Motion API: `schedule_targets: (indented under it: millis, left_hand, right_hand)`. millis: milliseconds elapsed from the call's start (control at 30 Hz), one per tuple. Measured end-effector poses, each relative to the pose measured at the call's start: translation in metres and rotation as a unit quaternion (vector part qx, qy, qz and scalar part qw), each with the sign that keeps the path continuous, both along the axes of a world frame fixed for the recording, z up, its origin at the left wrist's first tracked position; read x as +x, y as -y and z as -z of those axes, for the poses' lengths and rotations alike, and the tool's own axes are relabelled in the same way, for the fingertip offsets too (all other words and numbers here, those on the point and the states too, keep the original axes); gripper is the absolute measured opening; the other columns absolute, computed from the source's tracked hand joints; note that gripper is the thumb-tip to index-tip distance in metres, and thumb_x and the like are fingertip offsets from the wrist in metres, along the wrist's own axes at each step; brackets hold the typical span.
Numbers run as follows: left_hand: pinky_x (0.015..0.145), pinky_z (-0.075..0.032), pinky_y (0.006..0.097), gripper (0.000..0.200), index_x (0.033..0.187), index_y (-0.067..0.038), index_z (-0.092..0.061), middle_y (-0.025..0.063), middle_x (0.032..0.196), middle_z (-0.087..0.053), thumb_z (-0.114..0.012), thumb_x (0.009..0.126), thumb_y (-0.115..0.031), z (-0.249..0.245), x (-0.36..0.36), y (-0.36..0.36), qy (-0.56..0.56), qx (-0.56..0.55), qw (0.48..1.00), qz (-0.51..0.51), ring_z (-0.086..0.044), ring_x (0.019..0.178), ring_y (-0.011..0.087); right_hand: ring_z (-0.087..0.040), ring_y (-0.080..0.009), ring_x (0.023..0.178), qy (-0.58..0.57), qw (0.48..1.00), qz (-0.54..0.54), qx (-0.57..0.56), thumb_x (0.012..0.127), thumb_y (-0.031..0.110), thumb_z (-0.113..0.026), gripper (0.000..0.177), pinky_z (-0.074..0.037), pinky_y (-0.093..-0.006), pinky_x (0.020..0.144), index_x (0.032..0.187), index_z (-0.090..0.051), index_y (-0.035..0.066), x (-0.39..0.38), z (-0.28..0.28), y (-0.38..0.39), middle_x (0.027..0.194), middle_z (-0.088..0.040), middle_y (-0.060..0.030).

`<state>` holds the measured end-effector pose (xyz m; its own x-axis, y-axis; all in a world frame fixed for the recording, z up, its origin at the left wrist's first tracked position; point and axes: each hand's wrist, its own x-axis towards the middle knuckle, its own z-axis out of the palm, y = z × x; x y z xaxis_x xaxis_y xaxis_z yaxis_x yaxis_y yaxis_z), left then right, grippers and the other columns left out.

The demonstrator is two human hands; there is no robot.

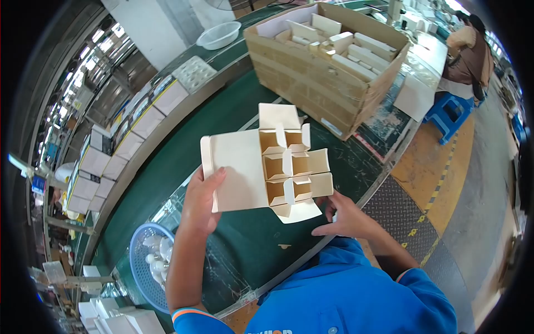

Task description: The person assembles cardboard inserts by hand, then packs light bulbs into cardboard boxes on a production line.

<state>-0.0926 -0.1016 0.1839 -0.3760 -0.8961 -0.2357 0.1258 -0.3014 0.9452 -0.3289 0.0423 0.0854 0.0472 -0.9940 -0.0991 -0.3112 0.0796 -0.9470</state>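
An open white carton (236,171) with brown inner dividers is held above the green work surface. Its lid flap lies folded out to the left, and several small flaps stand out around its compartments, which look empty. My left hand (201,197) grips the lid flap, thumb on top. Near the carton's lower right corner is my right hand (346,216), its fingers curled; what they hold, if anything, is hard to make out. A blue basket (136,261) with white bulbs (159,259) sits at the lower left, beside my left forearm.
A large cardboard box (311,72) full of white cartons stands at the back. Stacked boxes (130,146) line the left shelf, near a white tray (194,74) and a white bowl (219,35). A person (470,55) sits at the right near a blue stool (448,116).
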Motion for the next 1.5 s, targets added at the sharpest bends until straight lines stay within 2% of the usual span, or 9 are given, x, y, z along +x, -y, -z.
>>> schedule_targets:
  millis: [200, 333, 467, 1033, 1100, 1200, 1267, 1367, 1500]
  left_hand:
    - [0.082, -0.049, 0.0345, 0.039, 0.121, 0.0, -0.042, 0.0095, 0.105, -0.056, -0.055, 0.087, -0.015, 0.026, -0.027, -0.042, -0.077, 0.031, 0.992, -0.094, -0.058, 0.095, 0.0204]
    - [0.088, -0.047, 0.0369, 0.044, 0.129, -0.002, -0.034, 0.0119, 0.116, -0.052, -0.051, 0.09, -0.013, 0.039, -0.045, -0.074, -0.118, 0.021, 0.986, -0.112, -0.055, 0.105, 0.0233]
    - [0.095, -0.042, 0.0375, 0.043, 0.131, -0.002, -0.032, 0.0131, 0.126, -0.046, -0.048, 0.092, -0.008, 0.048, -0.049, -0.091, -0.128, -0.059, 0.989, -0.033, -0.049, 0.115, 0.0239]
    - [0.086, -0.045, 0.0312, 0.045, 0.128, 0.003, -0.036, 0.0124, 0.116, -0.053, -0.051, 0.087, -0.006, 0.037, -0.038, -0.093, -0.087, -0.133, 0.987, 0.004, -0.054, 0.104, 0.0183]
    - [0.089, -0.045, 0.0346, 0.051, 0.13, 0.003, -0.036, 0.0128, 0.116, -0.054, -0.054, 0.083, -0.005, 0.023, -0.028, -0.082, -0.076, -0.114, 0.991, -0.013, -0.056, 0.104, 0.0218]
    - [0.08, -0.048, 0.0319, 0.049, 0.125, 0.004, -0.044, 0.0115, 0.109, -0.059, -0.06, 0.08, -0.008, -0.003, -0.002, -0.055, -0.104, -0.073, 0.992, 0.025, -0.06, 0.093, 0.0183]
    - [0.08, -0.048, 0.0307, 0.049, 0.12, 0.004, -0.05, 0.0101, 0.104, -0.062, -0.065, 0.075, -0.01, -0.016, 0.011, -0.041, -0.042, -0.037, 0.993, 0.104, -0.061, 0.09, 0.0174]
    - [0.078, -0.048, 0.0281, 0.046, 0.115, 0.004, -0.054, 0.0095, 0.101, -0.063, -0.068, 0.074, -0.012, -0.024, 0.013, -0.016, 0.052, -0.036, 0.978, 0.2, -0.061, 0.089, 0.0157]
    - [0.077, -0.047, 0.0256, 0.041, 0.109, 0.003, -0.059, 0.0056, 0.096, -0.064, -0.067, 0.078, -0.021, -0.028, 0.001, 0.012, 0.16, -0.041, 0.907, 0.388, -0.058, 0.086, 0.0104]
  right_hand:
    - [-0.045, -0.0146, 0.068, -0.039, 0.978, 0.134, -0.157, 0.051, 0.034, -0.088, 0.1, -0.042, -0.0277, 0.057, 0.13, -0.038, -0.001, 0.022, -0.002, 0.005, 0.094, -0.044, -0.0076]
    - [-0.045, -0.0312, 0.118, 0.018, 0.97, 0.178, -0.167, 0.052, 0.031, -0.088, 0.095, -0.035, -0.0358, 0.101, 0.127, -0.04, -0.001, 0.023, 0.013, 0.016, 0.127, -0.043, -0.0176]
    - [-0.048, -0.0264, 0.114, 0.177, 0.951, 0.198, -0.157, 0.052, 0.019, -0.088, 0.095, -0.038, -0.0354, 0.098, 0.127, -0.034, 0.0, 0.019, 0.023, 0.021, 0.123, -0.046, -0.016]
    - [-0.044, -0.0217, 0.114, 0.179, 0.962, 0.115, -0.173, 0.055, 0.01, -0.083, 0.089, -0.033, -0.0343, 0.1, 0.131, -0.036, 0.0, -0.017, -0.041, -0.003, 0.12, -0.043, -0.0103]
    - [-0.051, -0.0188, 0.1, 0.029, 0.967, 0.064, -0.244, 0.058, 0.009, -0.081, 0.079, -0.041, -0.0308, 0.088, 0.127, -0.044, 0.001, -0.038, -0.04, -0.005, 0.11, -0.051, -0.0087]
    - [-0.054, -0.0139, 0.078, -0.061, 0.995, 0.044, -0.07, 0.063, 0.009, -0.079, 0.062, -0.045, -0.0263, 0.071, 0.12, -0.055, 0.003, -0.064, -0.047, -0.012, 0.093, -0.056, -0.0049]
    - [-0.049, -0.0105, 0.063, -0.114, 0.959, 0.213, -0.146, 0.066, 0.011, -0.077, 0.051, -0.042, -0.0241, 0.058, 0.115, -0.061, 0.008, -0.076, -0.047, -0.003, 0.079, -0.056, -0.0013]
    - [-0.049, -0.0108, 0.068, -0.091, 0.953, 0.206, -0.201, 0.066, 0.016, -0.077, 0.048, -0.042, -0.0251, 0.061, 0.111, -0.063, 0.009, -0.075, -0.092, 0.004, 0.082, -0.055, -0.0019]
    - [-0.052, -0.0148, 0.073, -0.206, 0.897, -0.017, -0.391, 0.061, 0.034, -0.081, 0.055, -0.041, -0.0265, 0.063, 0.108, -0.065, 0.008, -0.047, -0.118, 0.043, 0.085, -0.055, -0.0023]
